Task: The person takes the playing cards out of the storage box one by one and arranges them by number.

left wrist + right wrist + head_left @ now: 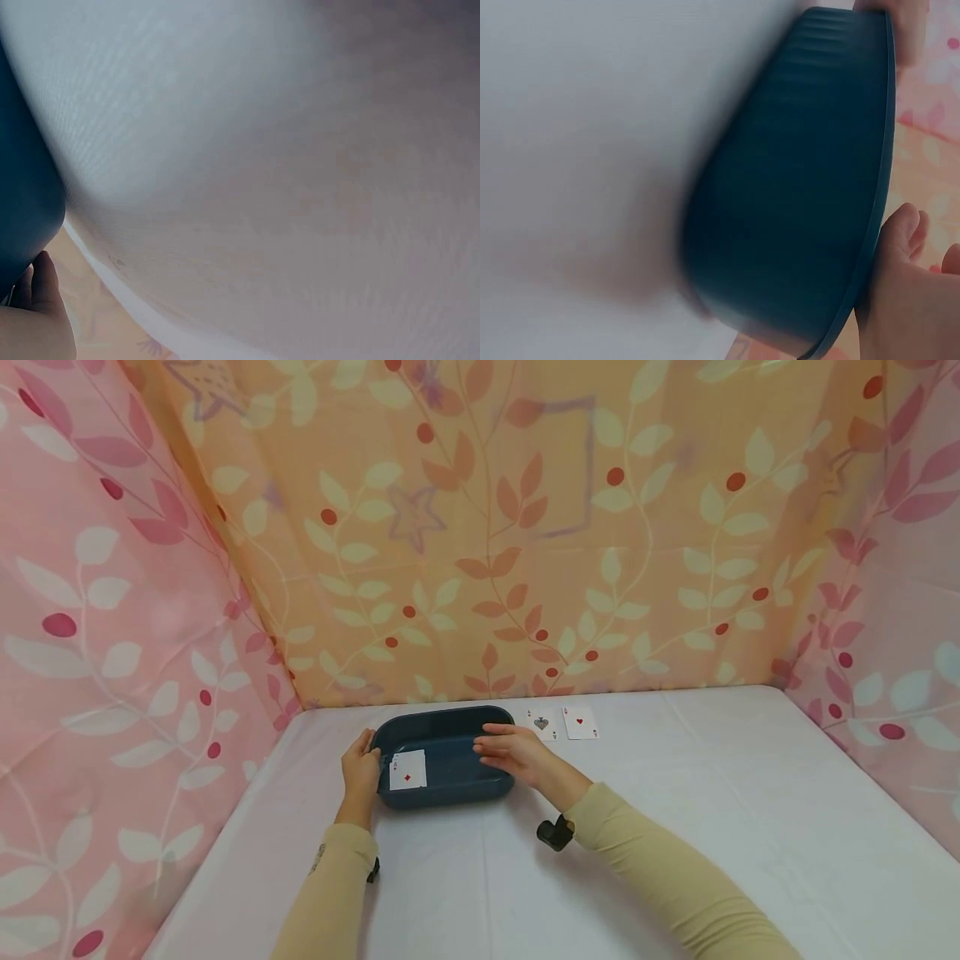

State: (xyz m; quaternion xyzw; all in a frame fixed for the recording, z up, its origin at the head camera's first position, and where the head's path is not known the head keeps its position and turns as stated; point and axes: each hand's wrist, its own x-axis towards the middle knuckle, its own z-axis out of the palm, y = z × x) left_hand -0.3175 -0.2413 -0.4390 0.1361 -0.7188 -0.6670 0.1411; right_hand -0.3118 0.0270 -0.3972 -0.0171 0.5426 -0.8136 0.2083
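A dark blue rectangular tub (pixel 450 793) stands toward the back of the white table. My left hand (pixel 362 770) grips its left rim, and the same hand (pixel 37 322) shows at the lower left corner of the left wrist view. Inside the tub, at the left, lie overlapping playing cards (pixel 408 770), an ace of diamonds uppermost. My right hand (pixel 521 753) is at the tub's right end, fingers extended over the opening. In the right wrist view, the right hand (pixel 907 292) is by the rim of the tub (pixel 795 180); whether it touches is unclear.
To the right of the tub, an ace of spades (pixel 542 725) and an ace of hearts (pixel 581 722) lie face up on the white tablecloth (pixel 675 793). Patterned cloth walls (pixel 487 527) rise behind the table and along both sides.
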